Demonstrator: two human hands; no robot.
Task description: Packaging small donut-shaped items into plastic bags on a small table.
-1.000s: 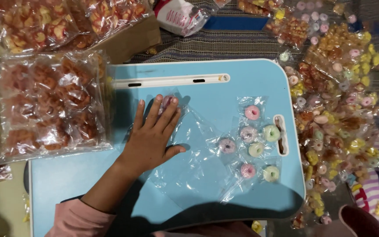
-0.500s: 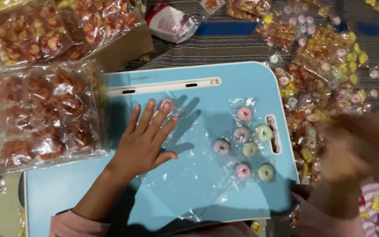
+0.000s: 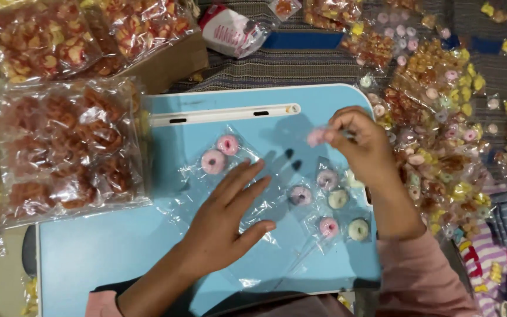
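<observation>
Head view: a small pink ring sweet, blurred, is pinched between the fingertips of the right hand, held above the blue tray. The left hand lies flat with fingers spread, pressing a clear plastic bag onto the tray. Just under the right hand lie five wrapped ring sweets; two pink ones sit beyond the left fingertips, and big bags of reddish snacks lie to its left.

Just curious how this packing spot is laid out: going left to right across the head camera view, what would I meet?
Big bag of reddish ring snacks → left hand flat on clear plastic → right hand pinching a pink candy → heap of wrapped candies.
</observation>
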